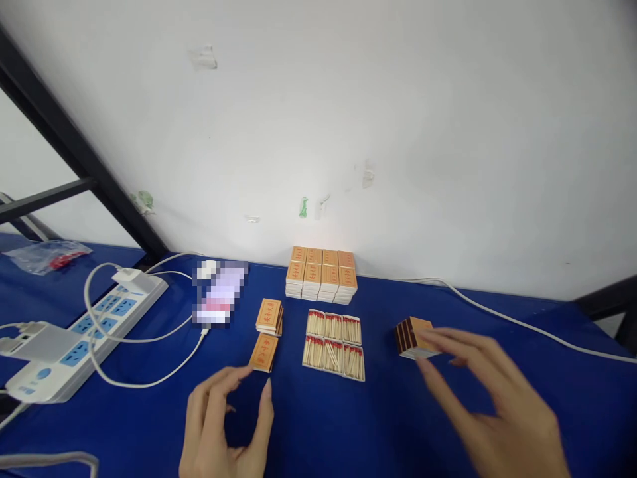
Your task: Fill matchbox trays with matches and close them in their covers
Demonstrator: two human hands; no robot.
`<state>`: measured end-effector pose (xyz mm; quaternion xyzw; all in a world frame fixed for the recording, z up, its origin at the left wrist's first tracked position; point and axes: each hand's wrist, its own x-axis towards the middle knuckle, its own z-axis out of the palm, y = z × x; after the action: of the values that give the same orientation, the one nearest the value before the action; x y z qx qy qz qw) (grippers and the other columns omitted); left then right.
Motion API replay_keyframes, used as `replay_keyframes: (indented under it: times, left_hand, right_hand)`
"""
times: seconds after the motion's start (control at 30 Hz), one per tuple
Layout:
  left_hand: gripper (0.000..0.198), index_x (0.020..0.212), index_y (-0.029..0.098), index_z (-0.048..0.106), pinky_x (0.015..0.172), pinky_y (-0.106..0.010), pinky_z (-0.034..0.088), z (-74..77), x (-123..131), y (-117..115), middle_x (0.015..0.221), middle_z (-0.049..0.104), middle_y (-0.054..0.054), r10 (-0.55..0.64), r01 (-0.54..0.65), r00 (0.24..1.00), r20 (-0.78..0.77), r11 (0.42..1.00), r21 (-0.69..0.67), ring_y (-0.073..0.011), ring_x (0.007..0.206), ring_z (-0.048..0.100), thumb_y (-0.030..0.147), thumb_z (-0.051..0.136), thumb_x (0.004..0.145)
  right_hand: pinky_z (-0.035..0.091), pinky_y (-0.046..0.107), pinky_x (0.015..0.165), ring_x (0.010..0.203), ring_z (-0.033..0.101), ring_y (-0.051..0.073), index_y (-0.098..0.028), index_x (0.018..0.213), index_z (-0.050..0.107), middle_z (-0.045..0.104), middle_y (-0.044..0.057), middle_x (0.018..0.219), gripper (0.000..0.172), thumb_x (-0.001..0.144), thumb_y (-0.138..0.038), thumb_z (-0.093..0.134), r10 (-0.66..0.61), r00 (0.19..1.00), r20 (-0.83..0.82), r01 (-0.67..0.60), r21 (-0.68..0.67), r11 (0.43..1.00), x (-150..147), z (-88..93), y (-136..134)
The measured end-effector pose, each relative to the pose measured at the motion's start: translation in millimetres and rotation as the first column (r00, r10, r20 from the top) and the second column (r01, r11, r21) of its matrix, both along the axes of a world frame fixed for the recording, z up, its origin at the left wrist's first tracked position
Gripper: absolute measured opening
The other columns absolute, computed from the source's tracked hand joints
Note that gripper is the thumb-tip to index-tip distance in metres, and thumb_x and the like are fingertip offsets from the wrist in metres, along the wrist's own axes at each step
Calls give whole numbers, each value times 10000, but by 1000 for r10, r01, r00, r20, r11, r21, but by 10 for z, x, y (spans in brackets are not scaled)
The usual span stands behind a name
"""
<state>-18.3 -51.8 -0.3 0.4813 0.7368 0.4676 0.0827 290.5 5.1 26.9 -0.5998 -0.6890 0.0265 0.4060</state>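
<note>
My left hand (226,421) hovers with thumb and forefinger apart, just short of an orange matchbox cover (263,352) on the blue table. Behind that cover lies a small stack of similar orange covers (269,315). My right hand (492,398) has thumb and fingers spread at the near right side of a stack of orange matchboxes (419,336) with dark striking sides; whether it touches them I cannot tell. Between the hands, several open matchbox trays (332,352) full of red-tipped matches lie in two rows.
Against the white wall stands a block of stacked matchboxes (321,275). At left are a white power strip (94,338) with plugs and cables, a blurred phone (226,289) and a clear plastic bag (42,257). A white cable (490,315) runs along the right side.
</note>
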Motion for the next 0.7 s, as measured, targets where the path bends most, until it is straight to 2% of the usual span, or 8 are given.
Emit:
replay_keyframes:
  times: [0.1,0.17,0.23,0.43,0.5,0.57,0.63,0.7]
  left_hand:
    - [616,1446,276,712,660,-409,638,15,-32,168,1433,655,-139,8,-14,998,-62,996,-83,-392,1224,706,711,757,1012]
    - [686,1465,251,688,704,-469,679,-12,-34,226,1426,657,-155,-10,0,996,-89,994,-110,-425,1267,700,764,717,1010]
    - [706,1452,237,680,751,-516,701,-36,-38,250,1408,663,-160,-21,8,994,-108,993,-116,-432,1266,699,785,705,1008]
    - [722,1448,225,673,706,-463,690,64,-51,381,1377,681,-165,-29,16,988,-152,996,-84,-408,1240,716,800,672,1012]
    - [723,1453,204,671,804,-530,693,138,-48,485,1361,702,-174,-17,1,982,-188,996,-85,-423,1245,720,785,635,1025]
    - [724,1443,166,665,1006,-649,646,206,-49,600,1355,729,-197,-11,-14,973,-230,994,-107,-459,1302,704,759,624,1030]
    - [696,1401,145,670,1086,-694,597,258,-55,704,1343,750,-219,-15,-22,966,-257,990,-141,-481,1316,702,735,621,1035]
    - [646,1354,145,680,1079,-690,594,286,-62,787,1318,759,-226,-18,-29,961,-274,986,-166,-488,1300,706,705,620,1038]
  right_hand:
    - [706,373,894,1013,841,251,-338,1232,812,824,56,1190,247,1163,-502,642,50,999,-5,-50,-8,999,-373,-140,-161]
    - [704,319,775,916,841,226,-320,1199,806,824,51,1116,242,1182,-471,617,47,999,-3,-47,-65,997,-525,-256,-202]
    - [692,291,715,879,838,213,-303,1193,792,818,51,1084,236,1193,-446,604,44,999,11,-42,-101,994,-596,-356,-213]
    - [684,282,688,851,822,191,-298,1218,784,780,55,1094,262,1218,-427,556,111,992,54,-102,-135,986,-582,-511,-242]
    - [682,286,683,856,820,191,-302,1242,786,771,54,1098,267,1223,-415,545,135,988,70,-124,-142,982,-566,-545,-256]
    - [680,285,683,870,821,191,-305,1261,785,766,54,1099,269,1228,-396,534,155,985,83,-141,-145,979,-555,-572,-270]
    - [678,284,683,868,818,190,-301,1254,783,767,55,1094,272,1232,-382,524,168,982,92,-153,-146,977,-546,-589,-284]
    - [679,288,690,870,817,193,-297,1225,783,770,57,1091,277,1232,-374,517,177,979,97,-162,-144,976,-533,-589,-298]
